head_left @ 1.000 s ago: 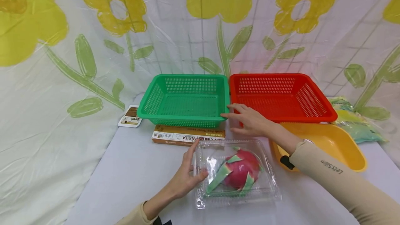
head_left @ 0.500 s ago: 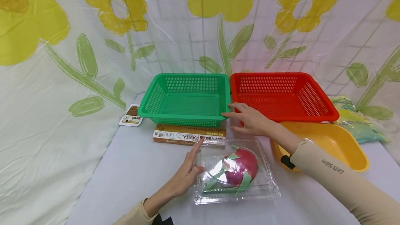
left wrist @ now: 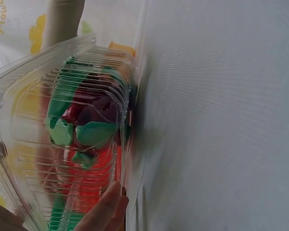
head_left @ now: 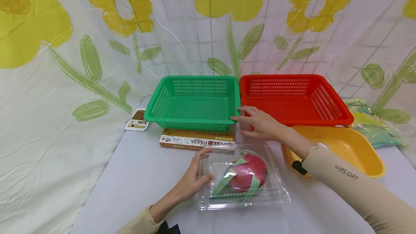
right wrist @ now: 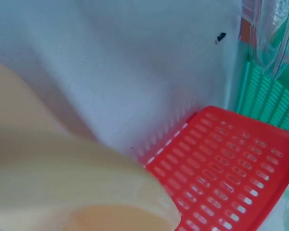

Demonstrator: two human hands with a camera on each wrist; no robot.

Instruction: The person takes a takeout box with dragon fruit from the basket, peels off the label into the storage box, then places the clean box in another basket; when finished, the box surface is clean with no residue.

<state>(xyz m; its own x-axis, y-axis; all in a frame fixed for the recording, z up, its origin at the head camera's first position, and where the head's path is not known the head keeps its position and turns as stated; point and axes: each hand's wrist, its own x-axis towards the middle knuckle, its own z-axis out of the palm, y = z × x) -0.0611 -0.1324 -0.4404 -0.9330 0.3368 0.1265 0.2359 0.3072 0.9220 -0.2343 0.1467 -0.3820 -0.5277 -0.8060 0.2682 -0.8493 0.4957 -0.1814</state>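
My left hand grips the left side of a clear plastic clamshell box, its thumb on the lid side and its fingers round the far edge. Inside the box lies a dragon fruit, pink with green scales. The left wrist view shows the box's ribbed wall side-on, close over the table; whether it is fully lifted I cannot tell. My right hand reaches to the right rim of the green basket, fingers extended, fingertips at the rim. The right wrist view does not clearly show that hand.
A red basket stands right of the green one. A yellow tub sits partly under my right forearm. A pasta box lies before the green basket, a small white packet left of it. Green-yellow bags lie far right.
The clamshell box has shifted slightly left and toward the far side, tilting a little. My left fingers have curled closer round its edge. My right hand keeps its place.
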